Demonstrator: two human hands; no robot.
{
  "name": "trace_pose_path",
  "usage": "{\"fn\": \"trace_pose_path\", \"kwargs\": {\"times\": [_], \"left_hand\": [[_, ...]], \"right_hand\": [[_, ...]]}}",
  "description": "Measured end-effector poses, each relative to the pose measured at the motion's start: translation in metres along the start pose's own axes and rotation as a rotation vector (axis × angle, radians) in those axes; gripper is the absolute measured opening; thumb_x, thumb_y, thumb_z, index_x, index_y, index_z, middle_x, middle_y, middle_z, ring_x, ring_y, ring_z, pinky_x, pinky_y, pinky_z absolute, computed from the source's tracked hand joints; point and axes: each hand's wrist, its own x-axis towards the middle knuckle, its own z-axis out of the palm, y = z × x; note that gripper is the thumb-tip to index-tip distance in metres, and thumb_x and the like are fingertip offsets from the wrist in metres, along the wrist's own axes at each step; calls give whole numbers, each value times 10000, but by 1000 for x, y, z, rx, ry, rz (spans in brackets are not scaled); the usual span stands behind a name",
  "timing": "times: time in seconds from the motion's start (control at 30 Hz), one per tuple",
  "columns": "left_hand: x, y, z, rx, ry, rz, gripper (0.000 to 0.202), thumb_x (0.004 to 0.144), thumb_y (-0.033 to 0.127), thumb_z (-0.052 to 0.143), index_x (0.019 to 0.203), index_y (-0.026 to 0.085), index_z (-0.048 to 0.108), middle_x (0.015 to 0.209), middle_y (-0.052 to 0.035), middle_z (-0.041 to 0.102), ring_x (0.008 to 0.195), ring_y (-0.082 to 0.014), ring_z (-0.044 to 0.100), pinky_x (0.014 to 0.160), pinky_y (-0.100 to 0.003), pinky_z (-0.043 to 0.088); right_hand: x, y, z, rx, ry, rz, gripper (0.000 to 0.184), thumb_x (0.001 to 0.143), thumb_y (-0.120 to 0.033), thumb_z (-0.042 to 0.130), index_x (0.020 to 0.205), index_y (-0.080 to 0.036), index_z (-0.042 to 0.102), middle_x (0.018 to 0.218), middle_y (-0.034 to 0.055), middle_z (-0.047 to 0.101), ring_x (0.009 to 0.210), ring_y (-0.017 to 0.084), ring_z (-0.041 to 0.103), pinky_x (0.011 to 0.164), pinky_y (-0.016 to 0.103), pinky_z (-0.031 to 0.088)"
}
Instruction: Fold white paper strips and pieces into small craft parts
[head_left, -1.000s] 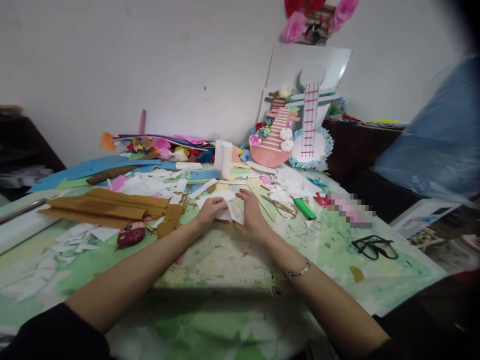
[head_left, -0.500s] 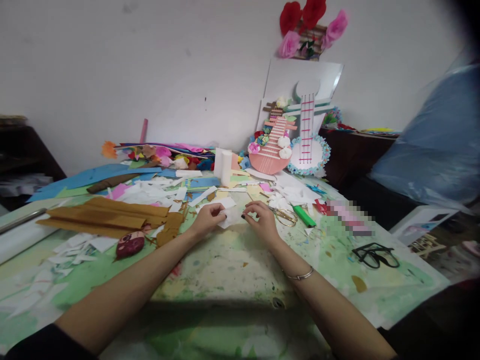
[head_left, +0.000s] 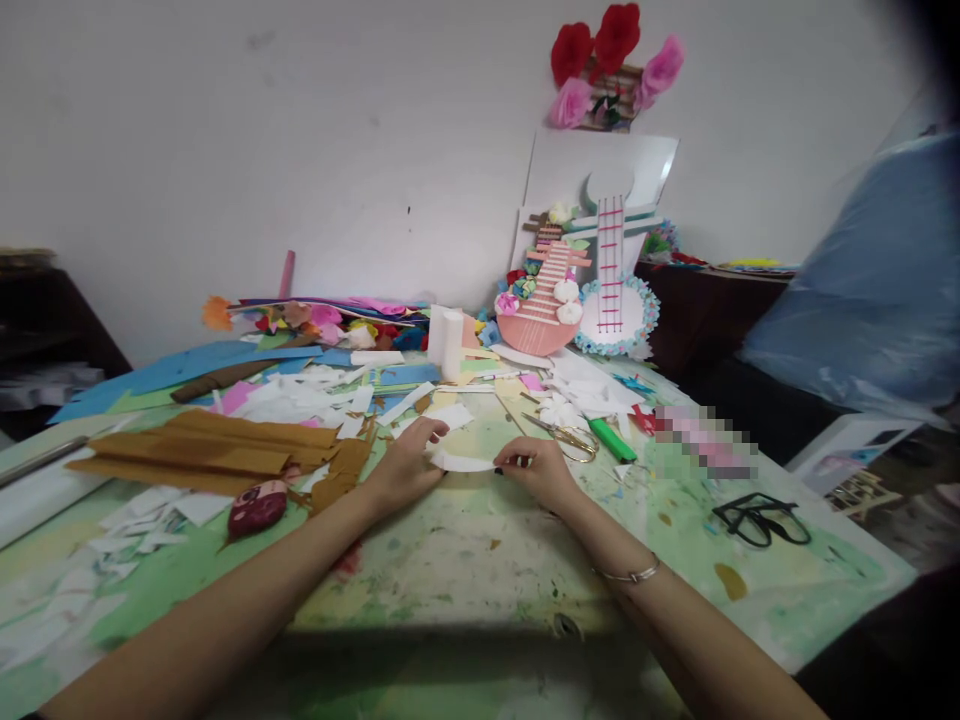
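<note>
Right hand [head_left: 541,470] pinching a white strip [head_left: 468,464] left of the scissors [head_left: 561,433], left hand [head_left: 405,468] meeting its other end, finger grip unclear, scraps [head_left: 559,411] crowding behind the scissors, glasses [head_left: 753,512] lying rightward.

No readable text, no legible labels or brands, no numbers or signs to make out

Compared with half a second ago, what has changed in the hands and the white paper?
The right hand now pinches the right end of the white paper, which shows as a narrow, curved strip. The left hand has spread its thumb and index finger; whether it still grips the paper is unclear. The scissors and glasses stayed in place.
</note>
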Motion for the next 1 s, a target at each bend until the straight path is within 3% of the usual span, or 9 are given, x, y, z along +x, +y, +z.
{"fn": "trace_pose_path", "kwargs": {"times": [0.17, 0.3, 0.5, 0.63, 0.7, 0.8, 0.87, 1.0], "left_hand": [[-15, 7, -6, 30, -54, 38, 228, 684, 39, 536, 854, 189, 513, 955, -38, 559, 938, -198, 547, 834, -331, 468], [-25, 10, -10, 81, -79, 103, 192, 747, 37, 524, 859, 192, 512, 974, -41, 541, 930, -185, 541, 831, -308, 457], [-27, 11, -10, 52, -102, 51, 178, 765, 29, 512, 825, 190, 465, 894, -20, 530, 807, -148, 531, 696, -246, 443], [-26, 9, -8, -13, -139, 76, 161, 783, 23, 474, 790, 181, 501, 885, -20, 556, 760, -120, 542, 674, -225, 442], [-26, 8, -7, -26, -150, 57, 166, 775, 33, 477, 827, 183, 527, 843, -10, 573, 713, -111, 546, 657, -222, 448], [-28, 6, -8, -59, -145, 1, 297, 761, 62, 495, 1030, 182, 534, 864, -9, 618, 712, -114, 587, 667, -231, 485], [-31, 3, -12, -65, -164, -19, 368, 781, 109, 514, 1142, 176, 495, 936, -33, 648, 772, -133, 623, 711, -255, 517], [-39, -1, -23, 4, -250, -15, 308, 847, 241, 545, 1146, 179, 503, 1077, -87, 651, 973, -198, 640, 848, -332, 536]], "right_hand": [[-18, 1, -7, -40, -120, -36, 188, 715, -29, 639, 744, -189, 734, 767, 28, 719, 664, 122, 634, 626, 221, 474], [-24, -4, -6, -51, -173, -125, 216, 745, -8, 610, 755, -187, 730, 852, 49, 716, 776, 140, 658, 707, 239, 492], [-25, -7, -3, -42, -154, -112, 237, 717, 12, 618, 749, -186, 744, 964, 64, 640, 666, 87, 589, 592, 204, 461], [-24, -5, -5, -95, -82, -119, 196, 690, -14, 675, 719, -189, 758, 1048, 83, 576, 688, 90, 551, 643, 238, 474], [-23, -5, -5, -92, -98, -88, 205, 682, -6, 676, 715, -192, 757, 1011, 76, 597, 699, 99, 556, 650, 240, 469], [-23, -7, -5, -49, -190, -8, 233, 704, 12, 634, 754, -184, 750, 846, 42, 647, 670, 102, 573, 621, 220, 446], [-24, -7, -5, -42, -207, 24, 234, 711, 14, 620, 774, -174, 744, 778, 27, 652, 659, 103, 573, 626, 219, 438], [-28, -7, -3, -30, -183, 52, 228, 713, -1, 612, 791, -174, 737, 788, 20, 663, 658, 99, 564, 629, 217, 430]]}}
